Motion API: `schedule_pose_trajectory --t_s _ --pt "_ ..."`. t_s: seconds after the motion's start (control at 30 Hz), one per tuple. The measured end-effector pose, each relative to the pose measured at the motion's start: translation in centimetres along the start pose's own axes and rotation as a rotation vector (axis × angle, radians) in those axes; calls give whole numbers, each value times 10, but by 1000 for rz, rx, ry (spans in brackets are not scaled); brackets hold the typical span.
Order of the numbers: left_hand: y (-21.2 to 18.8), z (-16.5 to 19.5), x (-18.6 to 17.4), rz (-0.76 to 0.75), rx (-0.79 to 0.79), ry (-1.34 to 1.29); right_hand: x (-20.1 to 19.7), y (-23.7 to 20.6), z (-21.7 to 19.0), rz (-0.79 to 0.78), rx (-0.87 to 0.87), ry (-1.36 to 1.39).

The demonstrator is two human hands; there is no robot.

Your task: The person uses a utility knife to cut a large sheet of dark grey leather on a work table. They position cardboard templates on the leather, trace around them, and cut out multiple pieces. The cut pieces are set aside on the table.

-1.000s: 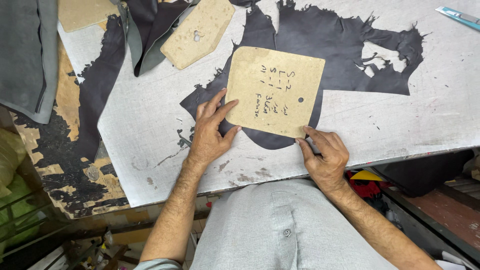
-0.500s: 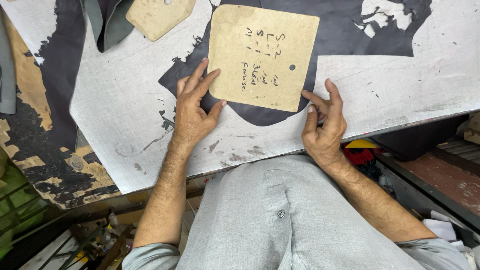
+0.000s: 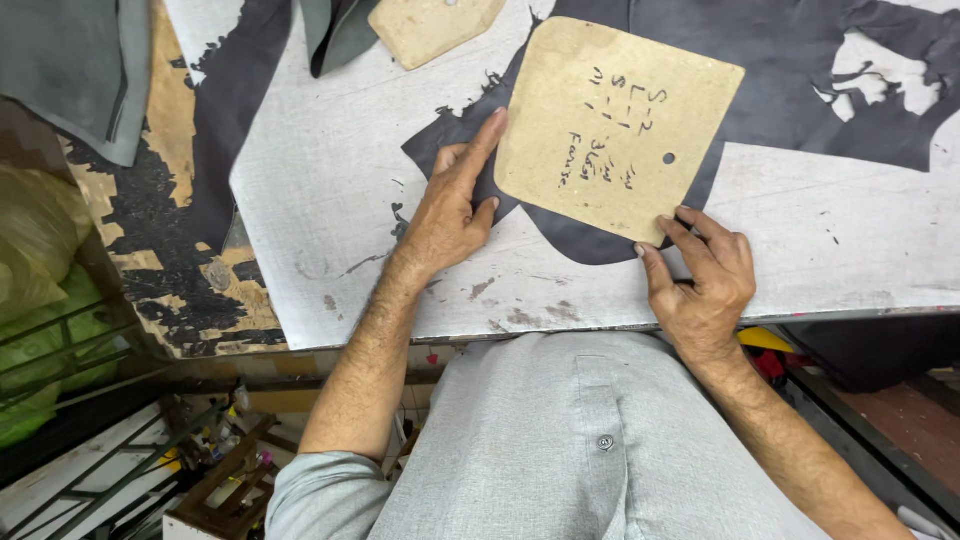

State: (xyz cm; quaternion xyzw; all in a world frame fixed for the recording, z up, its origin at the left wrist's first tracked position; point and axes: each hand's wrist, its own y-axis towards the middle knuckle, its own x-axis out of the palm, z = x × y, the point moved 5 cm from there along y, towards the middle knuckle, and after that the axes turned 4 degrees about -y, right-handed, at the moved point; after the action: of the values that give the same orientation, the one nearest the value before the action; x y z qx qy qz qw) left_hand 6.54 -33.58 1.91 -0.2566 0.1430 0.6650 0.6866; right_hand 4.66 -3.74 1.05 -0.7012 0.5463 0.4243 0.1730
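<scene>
Left hand (image 3: 447, 212): I see it flat, fingers spread, pressing the tan card template's (image 3: 620, 130) left edge.
Template: lying on dark leather (image 3: 800, 90) on the grey table (image 3: 330, 200).
Right hand (image 3: 703, 280): fingertips pinning the lower corner, gripping nothing.

We see a tan card template (image 3: 640, 110) with dark handwriting, on black leather (image 3: 800, 90) over a grey, perhaps paint-flecked, board (image 3: 330, 200).

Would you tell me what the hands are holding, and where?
Cardboard template: left hand presses its left edge, right hand its bottom corner.
</scene>
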Motion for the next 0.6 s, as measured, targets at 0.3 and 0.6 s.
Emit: schedule_pose_trajectory --t_s 0.3,0.6 --pt "4 23 -4 46 19 84 -2 3 -2 22 -20 15" --pt "6 22 2 102 15 157 -1 5 -2 24 -50 28"
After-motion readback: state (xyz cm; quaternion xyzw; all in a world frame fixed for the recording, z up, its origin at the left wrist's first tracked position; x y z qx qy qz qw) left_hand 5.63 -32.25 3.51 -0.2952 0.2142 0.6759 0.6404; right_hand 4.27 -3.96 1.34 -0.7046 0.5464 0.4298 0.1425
